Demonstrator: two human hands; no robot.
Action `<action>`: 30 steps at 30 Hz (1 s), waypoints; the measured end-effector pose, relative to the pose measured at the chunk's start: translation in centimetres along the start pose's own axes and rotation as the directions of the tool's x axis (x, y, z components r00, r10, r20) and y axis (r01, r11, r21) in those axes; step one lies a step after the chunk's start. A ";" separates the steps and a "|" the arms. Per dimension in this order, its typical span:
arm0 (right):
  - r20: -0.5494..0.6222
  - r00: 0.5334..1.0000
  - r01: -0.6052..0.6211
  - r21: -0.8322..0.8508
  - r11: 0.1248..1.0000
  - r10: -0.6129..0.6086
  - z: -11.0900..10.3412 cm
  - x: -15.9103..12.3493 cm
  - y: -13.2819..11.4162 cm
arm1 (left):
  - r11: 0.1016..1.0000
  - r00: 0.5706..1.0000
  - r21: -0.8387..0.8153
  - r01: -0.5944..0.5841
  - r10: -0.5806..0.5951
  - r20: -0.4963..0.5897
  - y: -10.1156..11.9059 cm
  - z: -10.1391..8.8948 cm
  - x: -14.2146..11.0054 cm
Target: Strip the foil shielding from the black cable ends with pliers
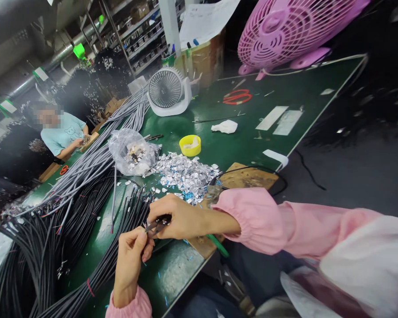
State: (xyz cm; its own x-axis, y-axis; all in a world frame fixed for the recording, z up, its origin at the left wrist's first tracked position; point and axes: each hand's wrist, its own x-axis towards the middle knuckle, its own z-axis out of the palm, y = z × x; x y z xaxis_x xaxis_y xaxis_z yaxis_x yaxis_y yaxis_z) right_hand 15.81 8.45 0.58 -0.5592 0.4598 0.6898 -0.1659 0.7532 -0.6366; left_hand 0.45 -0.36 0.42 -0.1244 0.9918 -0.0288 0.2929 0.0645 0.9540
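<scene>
The right hand (179, 216) was closed around dark pliers (158, 224), whose tip met the left hand (131, 249) above the near part of the green table (305, 84). The left thumb and fingers were pinched together at that tip, though what lay between them was too small to tell. Just beside the hands, black cables (109, 269) lay in a bundle, bound by a red tie (90, 287), and gray cables (97, 143) stretched back across the table. Beyond the right hand were a heap of foil scraps (185, 174), an open plastic bag (119, 154) holding small bits and a yellow tub (190, 151). Farther back stood a white fan (167, 90), with red-handled scissors (237, 96) to its right. A person in a light blue shirt (61, 132) was across the table.
</scene>
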 end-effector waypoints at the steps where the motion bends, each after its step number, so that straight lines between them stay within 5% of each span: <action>1: -0.001 1.000 0.004 0.001 1.000 -0.004 0.1 0.0 0.1 | 1.000 1.000 0.001 -0.016 0.016 -0.003 0.0 -0.1 0.0; 6: 0.031 0.993 0.112 0.001 0.994 -0.112 0.4 -0.2 0.3 | 0.998 0.994 0.015 -0.058 0.060 -0.095 -0.1 -0.5 0.1; 11: -0.022 0.999 0.030 0.002 1.000 -0.030 0.4 -0.2 0.3 | 0.995 0.983 0.076 -0.071 0.083 -0.165 -0.1 -0.5 0.1; 17: -0.084 0.991 0.107 0.022 0.994 -0.105 0.6 -0.1 0.4 | 0.992 0.982 0.078 -0.101 0.111 -0.150 0.1 -0.2 0.0; 26: 0.006 0.998 0.060 -0.156 0.986 -0.060 0.5 -0.1 0.4 | 0.997 0.992 0.071 -0.022 0.030 -0.119 -0.1 0.9 0.2; 30: -0.025 0.999 0.019 -0.091 0.996 -0.021 0.8 -0.1 0.2 | 0.999 0.990 0.052 -0.002 0.009 -0.138 -0.4 0.5 0.2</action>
State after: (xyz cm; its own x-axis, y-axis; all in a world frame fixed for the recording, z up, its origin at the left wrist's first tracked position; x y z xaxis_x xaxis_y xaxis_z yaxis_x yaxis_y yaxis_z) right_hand 15.19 8.23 0.11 -0.5350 0.4557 0.7114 -0.1015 0.8013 -0.5896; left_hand 0.83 -0.12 -0.11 -0.2516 0.9676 0.0215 0.3422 0.0682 0.9371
